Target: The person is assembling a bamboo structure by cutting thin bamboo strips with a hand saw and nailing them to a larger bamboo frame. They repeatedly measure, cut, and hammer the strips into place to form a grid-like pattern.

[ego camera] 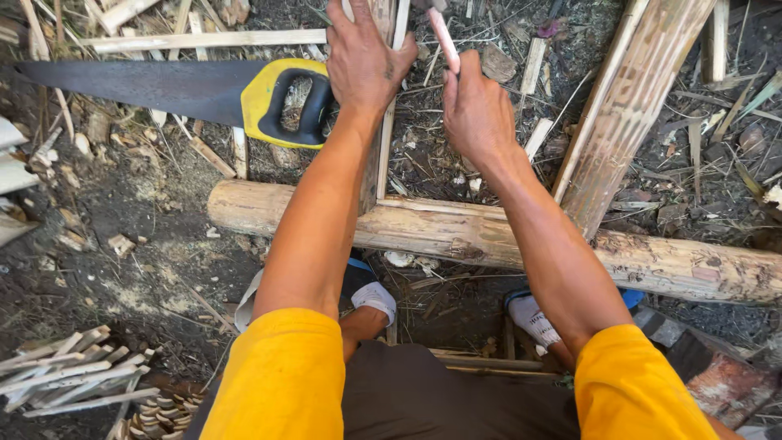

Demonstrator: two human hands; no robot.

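My left hand (364, 57) presses down flat on a long split bamboo strip (376, 155) that runs away from me over a peeled log (489, 236). The fingers are spread over the strip's far part. My right hand (475, 110) is closed around the pale handle (444, 37) of a tool; its working end is cut off by the top edge. The two hands are close together, the right just beside the strip. Yellow sleeves cover my upper arms.
A hand saw (163, 90) with a yellow and black handle lies on the ground left of my left hand. A wide bamboo piece (627, 106) leans across the log at right. Bundled bamboo slats (73, 375) lie at lower left. Chips and scraps litter the soil.
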